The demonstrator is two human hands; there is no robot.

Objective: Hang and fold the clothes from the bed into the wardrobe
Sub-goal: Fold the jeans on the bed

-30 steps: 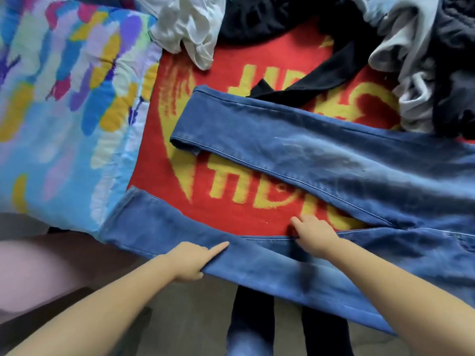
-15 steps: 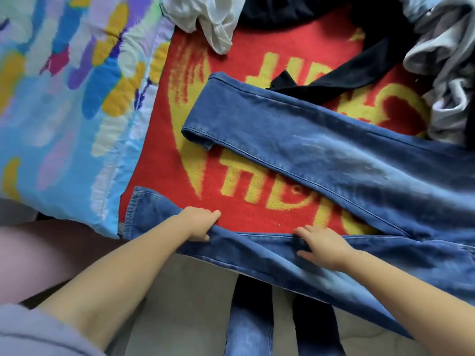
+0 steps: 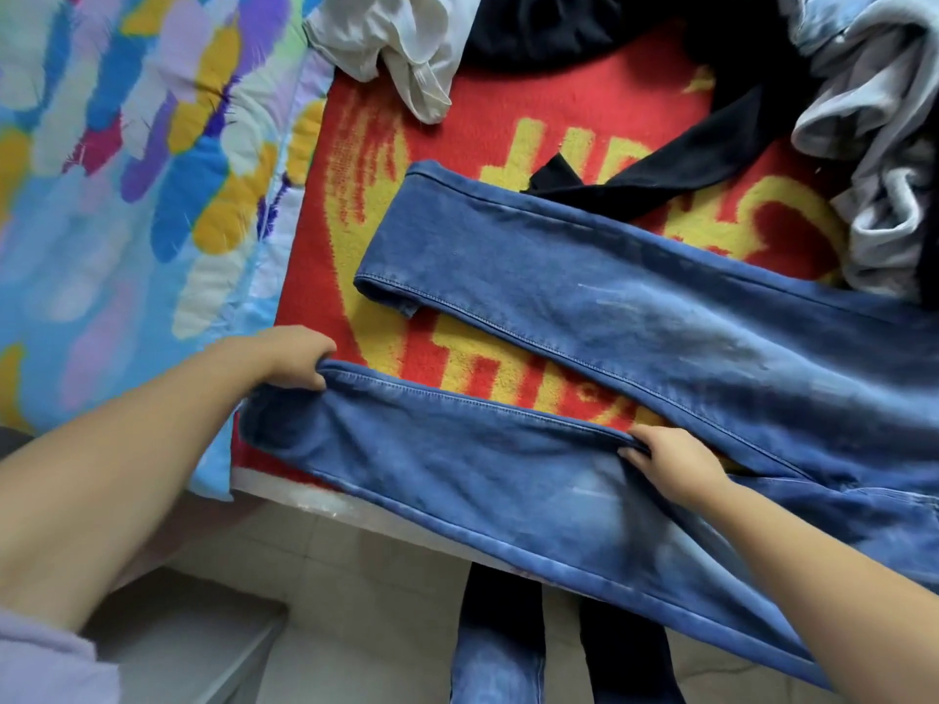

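We see blue jeans (image 3: 635, 317) spread across a red and yellow blanket (image 3: 355, 160) on the bed, legs pointing left. Since a moment ago our left hand (image 3: 289, 358) has slid out to the near leg's hem and now pinches it with curled fingers, while our right hand (image 3: 670, 464) has closed on the inseam nearer the crotch. The near leg looks ready to lift onto the far one, the first fold. A white garment (image 3: 401, 48), a black garment (image 3: 660, 165) and grey clothes (image 3: 874, 160) wait beyond, cut off at the frame's edge. The waistband lies off right, and no wardrobe shows.
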